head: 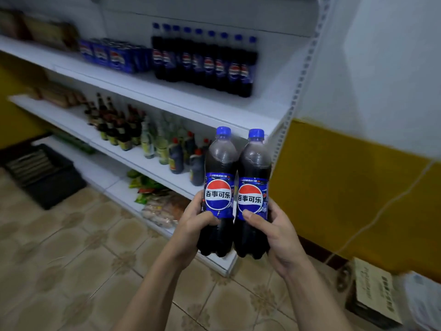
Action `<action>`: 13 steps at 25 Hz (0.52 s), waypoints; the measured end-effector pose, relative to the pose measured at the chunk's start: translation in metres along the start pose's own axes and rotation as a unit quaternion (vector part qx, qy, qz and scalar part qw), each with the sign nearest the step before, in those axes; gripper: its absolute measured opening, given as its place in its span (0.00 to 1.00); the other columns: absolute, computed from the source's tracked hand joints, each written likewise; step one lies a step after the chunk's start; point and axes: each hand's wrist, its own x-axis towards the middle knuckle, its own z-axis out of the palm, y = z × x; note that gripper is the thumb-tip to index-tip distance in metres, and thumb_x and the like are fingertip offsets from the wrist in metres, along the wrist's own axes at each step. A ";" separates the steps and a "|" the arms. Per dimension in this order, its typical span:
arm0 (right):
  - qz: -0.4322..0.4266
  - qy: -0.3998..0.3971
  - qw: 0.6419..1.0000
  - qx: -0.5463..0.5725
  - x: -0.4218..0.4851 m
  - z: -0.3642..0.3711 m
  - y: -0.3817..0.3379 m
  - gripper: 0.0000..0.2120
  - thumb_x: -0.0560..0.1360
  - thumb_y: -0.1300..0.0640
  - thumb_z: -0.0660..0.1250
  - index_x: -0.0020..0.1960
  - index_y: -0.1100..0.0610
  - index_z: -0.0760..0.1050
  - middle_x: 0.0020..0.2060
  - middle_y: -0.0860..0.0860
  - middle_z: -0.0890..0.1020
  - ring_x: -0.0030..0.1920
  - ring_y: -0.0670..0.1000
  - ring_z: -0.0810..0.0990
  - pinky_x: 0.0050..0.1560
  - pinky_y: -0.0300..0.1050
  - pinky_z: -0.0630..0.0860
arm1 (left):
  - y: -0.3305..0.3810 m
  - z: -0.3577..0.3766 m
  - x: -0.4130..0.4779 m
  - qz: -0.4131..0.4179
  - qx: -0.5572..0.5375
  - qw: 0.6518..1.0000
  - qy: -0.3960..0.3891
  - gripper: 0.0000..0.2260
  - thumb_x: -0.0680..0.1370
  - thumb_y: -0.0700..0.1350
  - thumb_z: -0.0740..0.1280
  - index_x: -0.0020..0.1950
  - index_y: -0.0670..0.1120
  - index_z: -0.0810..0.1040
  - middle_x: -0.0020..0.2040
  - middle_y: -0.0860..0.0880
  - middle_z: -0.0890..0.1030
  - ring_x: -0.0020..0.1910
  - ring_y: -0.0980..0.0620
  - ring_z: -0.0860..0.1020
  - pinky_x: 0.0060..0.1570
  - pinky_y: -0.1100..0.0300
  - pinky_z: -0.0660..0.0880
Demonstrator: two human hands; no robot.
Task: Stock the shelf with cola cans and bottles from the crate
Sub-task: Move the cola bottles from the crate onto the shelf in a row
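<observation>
Two upright cola bottles with blue caps and blue labels are held side by side in front of me. My left hand [195, 219] grips the left cola bottle [218, 168] low on its label. My right hand [274, 231] grips the right cola bottle [254, 170] the same way. On the upper white shelf [181, 99] stand a row of several cola bottles [205, 60] and, to their left, several blue cola cans [114, 57]. To the right of that row the shelf board is bare.
The middle shelf [133, 158] carries dark sauce bottles [114, 125] and clear bottles. Snack packets [155, 197] lie on the bottom shelf. A black crate [45, 177] sits on the tiled floor at left. A cardboard box [374, 297] stands by the yellow wall at lower right.
</observation>
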 end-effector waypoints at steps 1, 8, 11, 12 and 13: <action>0.002 -0.016 1.000 -0.003 0.008 0.013 0.002 0.25 0.67 0.59 0.75 0.63 0.53 0.75 0.55 0.54 0.85 0.56 0.55 0.83 0.57 0.52 0.79 | 0.006 -0.013 -0.003 0.008 0.003 1.000 0.011 0.30 0.60 0.44 0.68 0.63 0.41 0.74 0.53 0.38 0.82 0.49 0.43 0.80 0.49 0.47 0.76; 0.011 -0.114 0.993 -0.004 0.066 0.090 0.016 0.24 0.67 0.59 0.74 0.62 0.53 0.75 0.54 0.55 0.85 0.55 0.56 0.83 0.55 0.51 0.80 | 0.037 -0.091 -0.003 0.044 0.001 0.996 0.082 0.31 0.61 0.44 0.68 0.65 0.43 0.73 0.58 0.37 0.81 0.53 0.42 0.80 0.48 0.51 0.79; 0.004 -0.141 0.990 -0.004 0.101 0.117 0.018 0.23 0.68 0.62 0.76 0.61 0.54 0.76 0.54 0.54 0.85 0.55 0.55 0.83 0.55 0.50 0.80 | 0.052 -0.121 0.015 0.054 -0.009 0.995 0.086 0.31 0.64 0.45 0.70 0.67 0.43 0.72 0.59 0.37 0.80 0.55 0.40 0.80 0.50 0.51 0.79; 0.003 -0.145 0.989 0.001 0.116 0.125 0.017 0.23 0.68 0.62 0.76 0.61 0.54 0.76 0.53 0.54 0.85 0.54 0.54 0.84 0.53 0.48 0.81 | 0.056 -0.131 0.025 0.059 -0.007 0.994 0.088 0.30 0.65 0.45 0.70 0.67 0.42 0.71 0.60 0.38 0.80 0.56 0.40 0.80 0.50 0.51 0.79; 0.003 -0.149 0.989 0.006 0.130 0.133 0.017 0.23 0.68 0.62 0.75 0.61 0.54 0.76 0.53 0.54 0.85 0.54 0.54 0.84 0.52 0.47 0.81 | 0.060 -0.140 0.036 0.062 -0.001 0.994 0.092 0.30 0.67 0.46 0.71 0.68 0.43 0.71 0.60 0.38 0.80 0.57 0.40 0.80 0.51 0.51 0.79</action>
